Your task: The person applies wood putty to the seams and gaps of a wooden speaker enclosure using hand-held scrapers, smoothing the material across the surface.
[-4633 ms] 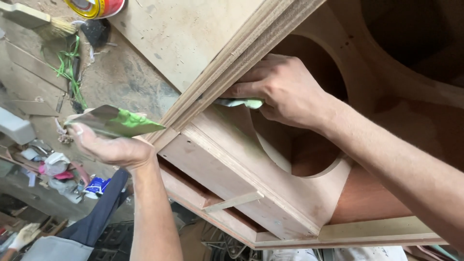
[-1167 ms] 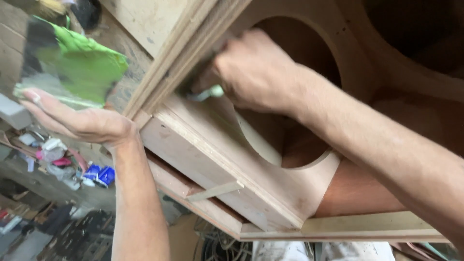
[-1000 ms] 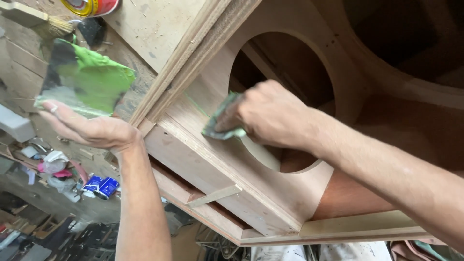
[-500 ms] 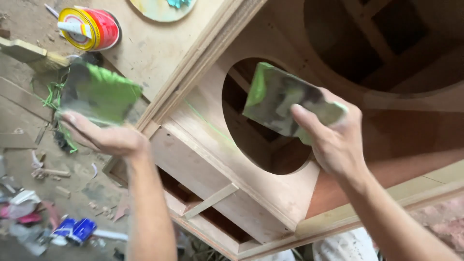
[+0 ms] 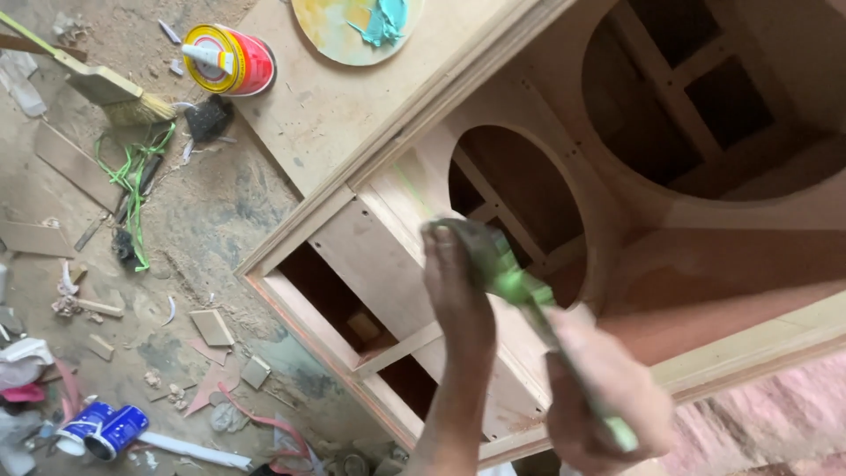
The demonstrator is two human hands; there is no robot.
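hands meet low in the head view, over the front edge of a large unpainted plywood cabinet (image 5: 370,132) with round cut-outs in its face. left hand (image 5: 456,295) is raised with its fingers curled around a flat scraper blade smeared with green filler (image 5: 480,251), whose upper end shows above the fingertips. right hand (image 5: 608,401), blurred at the bottom of the picture, is closed on a thin green-smeared spreader (image 5: 564,357) that runs slantwise from its grip up to the blade in the left hand, where the two tools touch. both tools hang just in front of the smaller round opening (image 5: 520,207); a larger round opening (image 5: 705,97) lies further right.

on the cabinet's flat top rests a round wooden disc daubed with yellow and turquoise paste (image 5: 352,26), and beside it a red and yellow tin (image 5: 231,60) with a white tube lying across it. a straw brush with a wooden handle (image 5: 110,88) lies on the dusty floor (image 5: 203,220), near green cord (image 5: 134,189), wood offcuts and two small blue and white cans (image 5: 101,430).
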